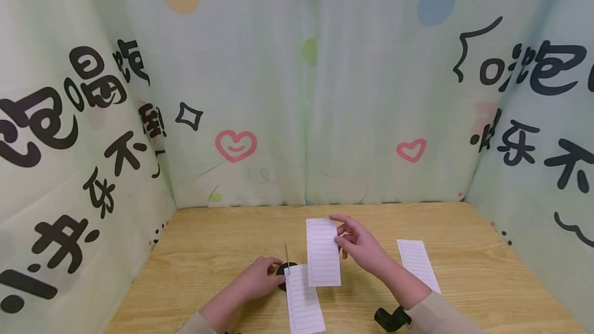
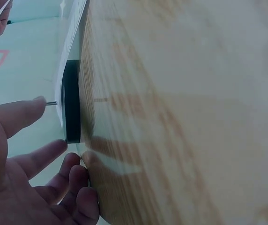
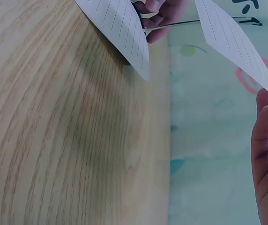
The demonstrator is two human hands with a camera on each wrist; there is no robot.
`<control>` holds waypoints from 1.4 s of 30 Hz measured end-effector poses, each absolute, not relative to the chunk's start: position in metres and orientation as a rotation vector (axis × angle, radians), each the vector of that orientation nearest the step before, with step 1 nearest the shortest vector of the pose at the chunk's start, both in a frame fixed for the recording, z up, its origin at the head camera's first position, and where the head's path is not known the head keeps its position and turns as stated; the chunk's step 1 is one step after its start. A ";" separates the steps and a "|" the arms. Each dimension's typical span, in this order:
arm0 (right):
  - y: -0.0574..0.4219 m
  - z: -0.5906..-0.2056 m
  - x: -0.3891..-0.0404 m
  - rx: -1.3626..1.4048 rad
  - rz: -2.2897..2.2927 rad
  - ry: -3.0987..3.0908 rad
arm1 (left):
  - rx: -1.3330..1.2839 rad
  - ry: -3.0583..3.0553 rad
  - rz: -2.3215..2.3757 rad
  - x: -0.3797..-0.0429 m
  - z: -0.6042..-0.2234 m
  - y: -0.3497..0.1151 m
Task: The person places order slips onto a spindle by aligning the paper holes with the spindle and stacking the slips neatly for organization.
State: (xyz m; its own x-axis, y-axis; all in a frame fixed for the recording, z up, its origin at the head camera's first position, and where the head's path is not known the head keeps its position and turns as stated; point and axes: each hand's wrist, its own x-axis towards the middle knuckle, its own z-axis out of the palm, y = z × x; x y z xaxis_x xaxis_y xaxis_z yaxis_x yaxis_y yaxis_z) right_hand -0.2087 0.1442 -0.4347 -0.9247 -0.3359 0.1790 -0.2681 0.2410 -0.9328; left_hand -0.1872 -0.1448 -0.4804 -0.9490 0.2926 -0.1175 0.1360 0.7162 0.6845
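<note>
A paper spike with a round black base [image 2: 72,101] and a thin upright metal rod [image 1: 286,256] stands on the table. One lined white sheet [image 1: 303,298] lies over its base, the rod at the sheet's upper left corner. My left hand [image 1: 262,277] holds the base at its left side, thumb near the rod and index fingertip at the rim. Beside the rod, my right hand [image 1: 359,245] pinches a second lined sheet [image 1: 323,254] by its right edge. This held sheet is raised above the table in the right wrist view, level with the rod's upper part.
Another lined sheet [image 1: 419,262] lies on the wooden table [image 1: 223,236] at the right, partly hidden by my right forearm. A black wrist-worn device [image 1: 392,318] is at my right sleeve. Printed curtains [image 1: 306,92] enclose the table's back and sides.
</note>
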 end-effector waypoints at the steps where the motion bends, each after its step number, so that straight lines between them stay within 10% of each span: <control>1: 0.143 -0.435 -0.208 -0.591 -1.810 2.423 | 0.343 2.706 1.063 -0.187 -0.480 -0.145; 42: 0.098 -0.442 -0.201 -0.830 -1.772 2.224 | 0.162 2.534 1.771 -0.187 -0.436 -0.133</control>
